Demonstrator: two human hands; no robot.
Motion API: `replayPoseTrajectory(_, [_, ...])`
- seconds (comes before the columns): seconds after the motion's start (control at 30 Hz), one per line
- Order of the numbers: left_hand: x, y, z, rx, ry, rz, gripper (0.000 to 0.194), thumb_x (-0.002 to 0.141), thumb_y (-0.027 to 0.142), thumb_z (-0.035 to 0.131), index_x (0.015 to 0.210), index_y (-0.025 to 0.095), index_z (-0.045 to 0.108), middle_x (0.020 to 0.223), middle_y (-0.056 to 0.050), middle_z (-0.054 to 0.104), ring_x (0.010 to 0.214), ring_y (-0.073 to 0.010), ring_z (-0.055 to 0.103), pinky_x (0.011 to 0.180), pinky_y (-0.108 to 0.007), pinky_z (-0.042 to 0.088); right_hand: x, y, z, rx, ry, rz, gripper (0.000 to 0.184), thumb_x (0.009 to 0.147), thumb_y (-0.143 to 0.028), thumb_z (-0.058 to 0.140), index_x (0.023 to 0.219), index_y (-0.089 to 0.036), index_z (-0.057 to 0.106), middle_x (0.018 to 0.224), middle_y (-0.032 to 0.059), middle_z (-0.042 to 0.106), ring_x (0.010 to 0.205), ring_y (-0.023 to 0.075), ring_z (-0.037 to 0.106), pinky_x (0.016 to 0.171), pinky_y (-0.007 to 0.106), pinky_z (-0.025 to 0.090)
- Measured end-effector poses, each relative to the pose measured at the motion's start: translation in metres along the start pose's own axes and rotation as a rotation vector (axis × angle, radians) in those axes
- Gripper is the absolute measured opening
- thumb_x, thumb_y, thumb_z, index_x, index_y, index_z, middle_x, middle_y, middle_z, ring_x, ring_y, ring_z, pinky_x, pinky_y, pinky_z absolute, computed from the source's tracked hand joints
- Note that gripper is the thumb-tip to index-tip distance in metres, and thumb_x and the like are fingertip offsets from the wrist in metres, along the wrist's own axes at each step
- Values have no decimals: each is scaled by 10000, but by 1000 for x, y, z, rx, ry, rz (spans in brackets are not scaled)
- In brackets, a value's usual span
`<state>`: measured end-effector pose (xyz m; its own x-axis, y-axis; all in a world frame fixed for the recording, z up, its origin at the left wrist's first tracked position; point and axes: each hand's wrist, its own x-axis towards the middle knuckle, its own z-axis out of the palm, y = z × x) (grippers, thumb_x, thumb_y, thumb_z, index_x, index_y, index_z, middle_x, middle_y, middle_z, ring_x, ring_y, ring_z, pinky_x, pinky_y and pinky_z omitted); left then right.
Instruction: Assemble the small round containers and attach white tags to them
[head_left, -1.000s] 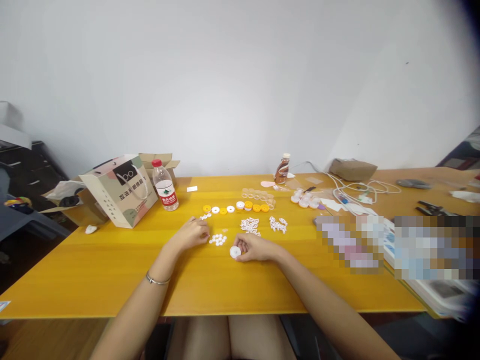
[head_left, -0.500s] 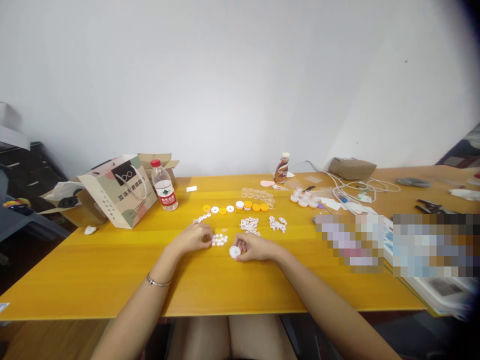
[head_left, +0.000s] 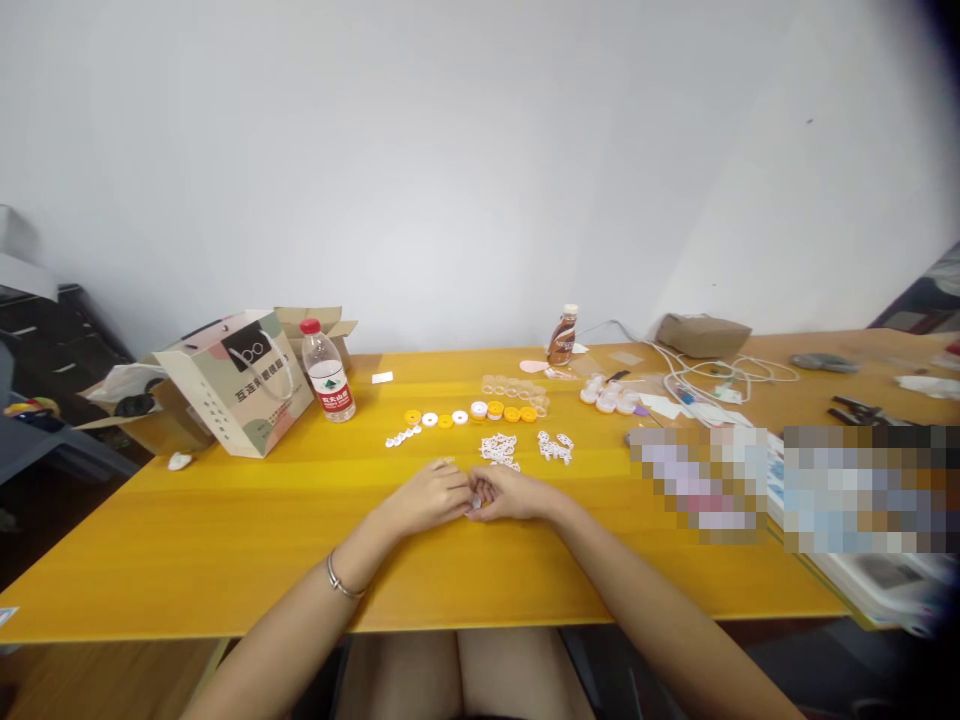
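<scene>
My right hand (head_left: 511, 493) pinches a round white disc-shaped part (head_left: 475, 503), of which only a small piece shows between my hands. Up against it is my left hand (head_left: 436, 495), its fingers closed at the disc; whatever they hold is hidden. My left hand also covers the small white pieces on the table. Behind my hands lie two heaps of white openwork plastic pieces (head_left: 498, 448). Farther back, yellow and white round parts (head_left: 445, 421) form a row, with short white pieces (head_left: 403, 436) in a slanting line to the left.
On the yellow table (head_left: 225, 560) stand a paper bag (head_left: 255, 385), a red-capped water bottle (head_left: 327, 380) and a brown drink bottle (head_left: 562, 338). Clear rings (head_left: 517, 388) lie behind the row. White cables (head_left: 697, 375), pliers (head_left: 862, 412) and a blurred-out area occupy the right side.
My left hand has moved right from the small white pieces to the disc in my right hand, and now covers most of it. My right hand has hardly moved.
</scene>
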<state>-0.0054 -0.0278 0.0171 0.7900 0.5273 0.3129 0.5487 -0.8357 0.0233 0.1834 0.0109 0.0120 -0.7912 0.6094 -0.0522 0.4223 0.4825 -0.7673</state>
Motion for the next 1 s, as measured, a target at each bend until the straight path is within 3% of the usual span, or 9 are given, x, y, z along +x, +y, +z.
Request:
replayPoseTrajectory(0.4, [-3, -1, 2, 142, 9, 57, 304, 916, 237, 296, 792, 179, 568, 781, -46, 596, 745, -144, 503, 735, -305, 311, 1, 3, 1, 35, -1, -4, 234, 619, -265, 639, 761, -167, 480, 635, -48, 488, 571, 85, 451, 516, 199, 357])
replayPoseTrajectory(0.7, [-3, -3, 9, 116, 117, 70, 288, 900, 252, 345, 749, 157, 571, 699, -38, 576, 693, -123, 514, 714, -276, 351, 2, 3, 2, 71, 7, 16, 264, 603, -281, 650, 764, -164, 478, 622, -46, 487, 567, 90, 452, 518, 207, 363])
replayPoseTrajectory(0.83, [-2, -6, 13, -220, 172, -88, 218, 852, 295, 447, 793, 161, 609, 735, -40, 617, 724, -125, 552, 713, -256, 397, 0, 0, 0, 54, 13, 23, 250, 612, -276, 645, 777, -161, 498, 658, -33, 515, 588, 96, 473, 530, 211, 369])
replayPoseTrajectory(1.0, [-2, -18, 16, -706, 342, -530, 262, 790, 354, 514, 775, 118, 627, 700, -44, 647, 562, -99, 544, 532, -198, 422, -2, -3, 0, 52, 17, 41, 263, 608, -257, 649, 813, -161, 516, 663, -32, 520, 597, 97, 484, 534, 208, 373])
